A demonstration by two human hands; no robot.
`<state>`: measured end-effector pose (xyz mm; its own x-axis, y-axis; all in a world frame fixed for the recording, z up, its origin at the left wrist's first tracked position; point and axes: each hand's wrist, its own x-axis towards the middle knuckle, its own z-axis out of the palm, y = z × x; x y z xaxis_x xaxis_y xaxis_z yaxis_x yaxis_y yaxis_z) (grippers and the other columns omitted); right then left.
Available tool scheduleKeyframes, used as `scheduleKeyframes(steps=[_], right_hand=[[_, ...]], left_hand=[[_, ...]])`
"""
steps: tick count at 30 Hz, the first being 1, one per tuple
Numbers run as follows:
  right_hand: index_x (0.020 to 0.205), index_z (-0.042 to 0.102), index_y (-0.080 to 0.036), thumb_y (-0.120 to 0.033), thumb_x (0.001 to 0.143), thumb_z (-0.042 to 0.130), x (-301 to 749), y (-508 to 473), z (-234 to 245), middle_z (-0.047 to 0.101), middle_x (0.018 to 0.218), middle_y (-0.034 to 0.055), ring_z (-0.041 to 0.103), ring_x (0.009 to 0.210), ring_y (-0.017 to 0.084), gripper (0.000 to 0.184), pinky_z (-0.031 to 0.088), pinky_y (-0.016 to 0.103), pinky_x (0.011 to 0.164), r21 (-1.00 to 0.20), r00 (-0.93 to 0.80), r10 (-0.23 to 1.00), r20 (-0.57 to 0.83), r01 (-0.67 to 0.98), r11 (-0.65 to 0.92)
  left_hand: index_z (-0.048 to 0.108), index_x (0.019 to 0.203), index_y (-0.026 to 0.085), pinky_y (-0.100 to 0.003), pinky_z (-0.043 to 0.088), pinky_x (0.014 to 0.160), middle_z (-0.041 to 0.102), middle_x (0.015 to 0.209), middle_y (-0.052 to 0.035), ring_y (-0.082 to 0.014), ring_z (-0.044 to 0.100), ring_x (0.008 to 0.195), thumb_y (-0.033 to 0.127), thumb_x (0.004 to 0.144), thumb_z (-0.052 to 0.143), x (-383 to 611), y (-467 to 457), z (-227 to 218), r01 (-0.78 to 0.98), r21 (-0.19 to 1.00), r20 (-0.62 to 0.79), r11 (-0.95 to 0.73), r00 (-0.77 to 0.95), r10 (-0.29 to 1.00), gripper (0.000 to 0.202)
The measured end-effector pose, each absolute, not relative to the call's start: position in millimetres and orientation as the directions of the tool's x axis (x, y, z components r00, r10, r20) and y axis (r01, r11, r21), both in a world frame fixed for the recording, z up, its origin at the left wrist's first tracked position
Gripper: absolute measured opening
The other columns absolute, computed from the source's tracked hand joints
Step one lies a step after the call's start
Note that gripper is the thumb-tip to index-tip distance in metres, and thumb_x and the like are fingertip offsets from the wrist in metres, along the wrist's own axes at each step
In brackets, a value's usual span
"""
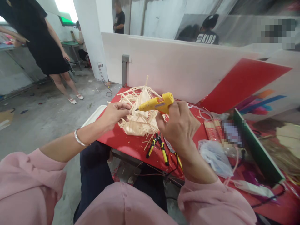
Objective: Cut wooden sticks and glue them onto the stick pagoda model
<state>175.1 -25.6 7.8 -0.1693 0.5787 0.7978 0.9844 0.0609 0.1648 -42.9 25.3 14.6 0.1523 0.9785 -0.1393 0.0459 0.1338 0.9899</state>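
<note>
Observed at the red desk (131, 147): a stick-built model (138, 125), roofed and open-framed, stands close to the desk's left edge, just inside its near-left corner. The left hand (114, 114) is at the model's left side, fingers (126, 111) pinched together on what appears to be a thin stick (110, 102); the exact contact is too small to confirm. The right hand (179, 126) is clenched round the grip of a yellow glue gun (157, 104), whose nozzle points left and sits just beside the left fingertips, over the model's front face. Wire cutters (157, 148) with yellow-and-black handles lie on the desk just in front of the model, near the front edge; a crumpled plastic bag (214, 156) lies further right. Assessment: the model is judged very light, stiff only along each stick, and fragile at every joint; the roof ribs would likely snap or pull loose under a squeeze. The dense slatted base wall looks the soundest place to take hold, with both sides supported low. The gun is rigid and best held only by its grip, since its tip is presumably hot.
</note>
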Motion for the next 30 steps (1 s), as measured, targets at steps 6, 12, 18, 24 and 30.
scheduleKeyframes(steps=[6,12,18,24,30], right_hand=[[0.115,0.058,-0.012,-0.036,0.087,0.051,175.8,-25.7,7.0,0.062,0.097,0.0122,0.054,0.079,0.021,0.038,0.026,0.029,0.055,0.121,-0.132,0.625,0.769,0.991,0.060],[0.116,0.058,-0.012,-0.034,0.085,0.052,175.4,-25.2,7.9,0.061,0.097,0.0122,0.053,0.078,0.020,0.039,0.025,0.029,0.055,0.112,-0.128,0.631,0.765,0.992,0.064],[0.117,0.057,-0.012,-0.036,0.089,0.050,175.6,-24.7,7.9,0.063,0.096,0.0116,0.055,0.076,0.020,0.038,0.023,0.030,0.054,0.145,-0.151,0.598,0.787,0.988,0.059],[0.115,0.058,-0.012,-0.039,0.090,0.052,173.3,-24.3,8.6,0.064,0.096,0.0113,0.056,0.075,0.019,0.038,0.025,0.030,0.054,0.145,-0.153,0.580,0.800,0.988,0.061],[0.114,0.057,-0.015,-0.057,0.087,0.056,175.9,-16.3,6.5,0.063,0.097,0.0096,0.056,0.076,0.018,0.050,0.031,0.028,0.056,-0.048,-0.050,0.639,0.767,0.990,0.135]], left_hand=[[0.066,0.080,0.017,-0.018,0.033,0.040,0.064,0.066,0.0021,-0.0064,0.058,0.048,0.012,0.070,0.073,-43.3,25.6,14.0,0.053,0.989,-0.143,0.137,0.145,0.979,0.014],[0.066,0.080,0.017,-0.018,0.033,0.040,0.064,0.066,0.0023,-0.0066,0.058,0.048,0.012,0.070,0.073,-43.8,26.0,12.9,0.053,0.990,-0.139,0.133,0.149,0.979,0.013],[0.067,0.079,0.017,-0.019,0.033,0.040,0.063,0.065,0.0023,-0.0066,0.058,0.048,0.012,0.069,0.073,-43.1,24.9,14.6,0.050,0.990,-0.135,0.129,0.150,0.979,0.013],[0.066,0.079,0.017,-0.018,0.034,0.040,0.064,0.067,0.0021,-0.0063,0.058,0.048,0.012,0.070,0.072,-43.7,25.4,14.4,0.045,0.990,-0.139,0.133,0.158,0.978,0.011],[0.067,0.080,0.017,-0.018,0.034,0.039,0.064,0.068,0.0016,-0.0060,0.058,0.047,0.012,0.071,0.072,-44.3,27.2,11.5,0.038,0.992,-0.127,0.123,0.165,0.978,0.012]])
